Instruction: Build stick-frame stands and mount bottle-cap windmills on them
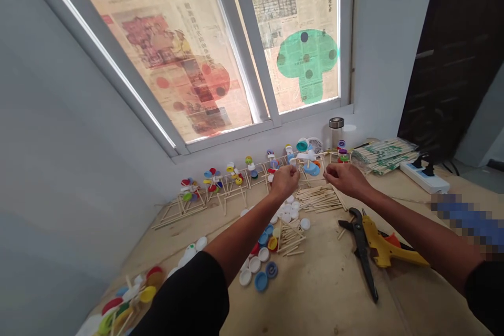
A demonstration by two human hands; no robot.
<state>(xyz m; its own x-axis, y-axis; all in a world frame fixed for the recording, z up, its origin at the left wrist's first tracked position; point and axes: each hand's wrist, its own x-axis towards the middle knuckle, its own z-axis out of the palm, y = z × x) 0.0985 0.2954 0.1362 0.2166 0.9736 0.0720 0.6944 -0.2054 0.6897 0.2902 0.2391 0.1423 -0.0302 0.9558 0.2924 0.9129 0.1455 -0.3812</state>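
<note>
A small wheel of bottle caps (312,168) on sticks, with blue, teal and white caps, stands between my two hands. My left hand (286,180) is closed in a pinch at its left side. On the other side my right hand (346,176) is pinched too, its fingertips close to the wheel's right. The thin part between the fingers of each hand is too small to see clearly. Just below lies a pile of wooden sticks (321,198). White bottle caps (289,212) are heaped under my left wrist.
Stick frames with colourful cap wheels (212,181) line the wall. A yellow glue gun (376,241) and black-handled cutters (361,252) lie under my right forearm. Farther right are bagged sticks (386,155) and a power strip (425,176). More caps (261,281) lie in front.
</note>
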